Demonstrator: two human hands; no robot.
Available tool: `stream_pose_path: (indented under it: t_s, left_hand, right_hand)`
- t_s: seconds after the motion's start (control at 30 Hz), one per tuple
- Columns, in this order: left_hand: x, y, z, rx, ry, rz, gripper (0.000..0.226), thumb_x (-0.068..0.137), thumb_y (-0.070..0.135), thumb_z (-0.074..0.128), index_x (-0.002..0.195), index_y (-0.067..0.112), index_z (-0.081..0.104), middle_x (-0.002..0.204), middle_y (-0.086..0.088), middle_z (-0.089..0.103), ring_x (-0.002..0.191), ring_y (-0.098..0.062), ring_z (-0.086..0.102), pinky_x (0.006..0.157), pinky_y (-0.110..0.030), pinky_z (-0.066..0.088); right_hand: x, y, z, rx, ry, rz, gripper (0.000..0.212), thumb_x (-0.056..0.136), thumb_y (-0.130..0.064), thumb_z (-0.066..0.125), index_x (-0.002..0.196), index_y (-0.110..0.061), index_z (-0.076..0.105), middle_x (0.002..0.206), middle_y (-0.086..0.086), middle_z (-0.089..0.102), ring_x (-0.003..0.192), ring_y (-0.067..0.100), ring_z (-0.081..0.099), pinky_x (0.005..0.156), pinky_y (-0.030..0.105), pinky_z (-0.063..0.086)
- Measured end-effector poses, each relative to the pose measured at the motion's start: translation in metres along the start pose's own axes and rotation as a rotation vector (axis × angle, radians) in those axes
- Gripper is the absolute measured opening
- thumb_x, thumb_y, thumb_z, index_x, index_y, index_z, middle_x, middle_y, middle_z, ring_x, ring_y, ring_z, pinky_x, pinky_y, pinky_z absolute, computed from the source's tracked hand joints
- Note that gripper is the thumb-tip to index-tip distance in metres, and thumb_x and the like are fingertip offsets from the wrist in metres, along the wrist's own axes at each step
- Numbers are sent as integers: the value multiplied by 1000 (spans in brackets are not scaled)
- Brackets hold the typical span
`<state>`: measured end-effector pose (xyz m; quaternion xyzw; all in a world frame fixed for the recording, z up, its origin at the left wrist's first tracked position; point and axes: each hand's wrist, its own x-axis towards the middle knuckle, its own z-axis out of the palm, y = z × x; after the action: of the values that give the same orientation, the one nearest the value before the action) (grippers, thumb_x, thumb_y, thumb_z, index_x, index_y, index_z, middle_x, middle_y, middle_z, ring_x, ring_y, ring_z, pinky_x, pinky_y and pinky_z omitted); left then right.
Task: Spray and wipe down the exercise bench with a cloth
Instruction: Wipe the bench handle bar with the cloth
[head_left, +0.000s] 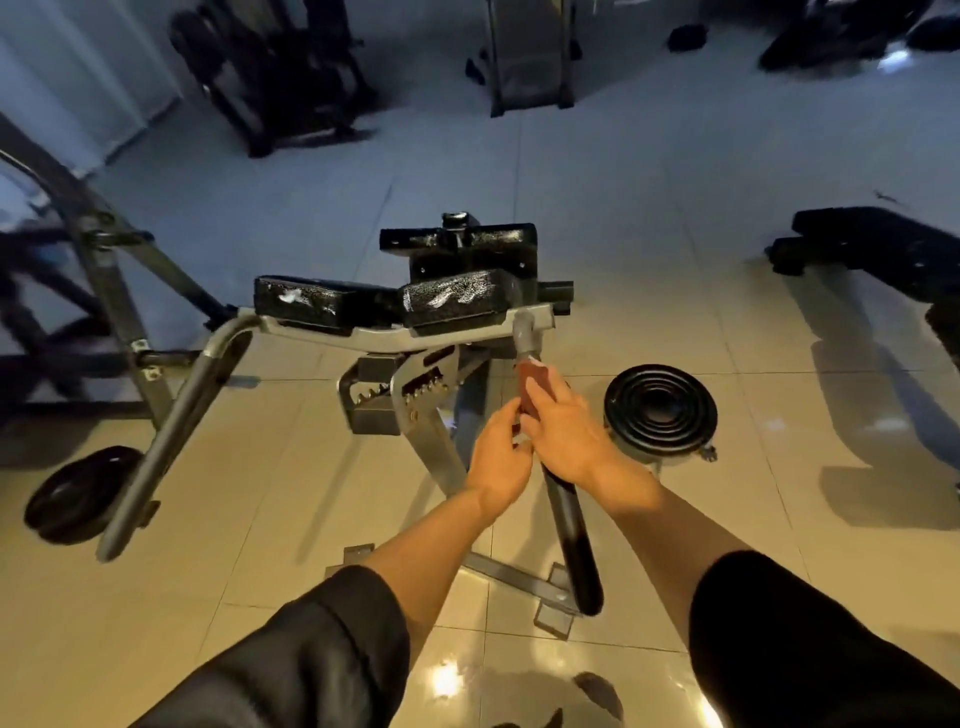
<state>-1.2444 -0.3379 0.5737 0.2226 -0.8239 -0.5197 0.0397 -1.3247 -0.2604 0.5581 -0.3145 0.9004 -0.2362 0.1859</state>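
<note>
We wrap our right hand (563, 431) round the red cloth (535, 387) on the handle (569, 525), our left hand (498, 457) pinching its edge just beside, probably to keep it from slipping.

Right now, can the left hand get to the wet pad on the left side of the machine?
Probably yes. The left hand is beside the right hand at the red cloth on the handle bar; open space lies between it and the left pad. It might need a forward lean.

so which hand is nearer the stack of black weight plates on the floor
Right. The right hand lies over the red cloth on the handle bar, just left of the weight plates. The left hand sits further left, on the bar's other side.
</note>
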Motion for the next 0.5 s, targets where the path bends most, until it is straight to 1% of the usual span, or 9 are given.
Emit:
stream_pose_path:
  t_s: [0.1,0.13,0.17,0.23,0.3,0.33,0.4,0.43,0.5]
  left_hand:
    - [-11,-3,3,19,-26,-67,40,96,-1,47,133,15,50,116,3,55,106,-16,58,94,-25,47]
    - [-14,-3,5,30,-24,-77,38,95,-2,47,129,14,53,113,2,57,103,-17,60,91,-23,48]
    - [-17,-3,6,40,-16,-79,34,94,-2,48,124,13,56,108,0,60,98,-16,61,84,-17,48]
    - [-27,-4,11,49,3,-63,26,93,-3,49,113,6,63,93,4,61,82,-5,57,69,-3,41]
    - [-39,-10,18,35,14,-62,21,93,-3,50,109,3,63,85,13,53,76,3,50,65,1,38]
    - [-46,-13,21,22,18,-71,20,93,-3,51,109,4,62,85,15,51,77,3,50,66,0,39]
    - [-60,-21,27,-9,7,-82,20,92,-4,51,105,9,59,87,14,53,82,-5,55,70,-5,42]
    - [-68,-24,29,-18,0,-91,22,91,-6,51,102,11,57,89,12,54,83,-8,56,72,-9,44]
    - [-77,-31,36,3,-18,-104,23,90,-6,50,99,15,55,95,1,60,85,-14,59,76,-18,49]
  right_hand:
    - [-23,9,12,-107,18,-2,61,101,-21,43,155,-22,15,163,6,8,137,37,33,110,42,33]
    - [-31,11,18,-129,23,3,64,99,-17,44,155,-22,15,162,7,9,134,37,36,108,42,36]
    - [-41,12,24,-144,29,7,66,97,-14,46,155,-21,15,162,7,9,133,37,38,106,41,37]
    - [-59,15,36,-151,49,9,72,92,-10,50,155,-21,15,162,7,10,133,37,38,107,40,38]
    - [-77,18,45,-144,65,22,76,89,-9,53,154,-22,17,162,7,13,133,35,38,107,38,39]
    - [-85,20,49,-144,69,24,76,88,-9,54,154,-22,18,161,7,14,132,34,39,106,37,39]
    - [-102,22,58,-146,78,26,77,87,-8,55,153,-23,19,161,6,14,129,33,43,103,36,42]
    - [-110,22,61,-149,80,34,78,86,-8,55,153,-24,19,161,5,14,126,32,46,102,36,43]
    - [-126,25,68,-165,67,49,77,87,-11,55,153,-24,18,161,5,14,123,31,48,101,35,43]
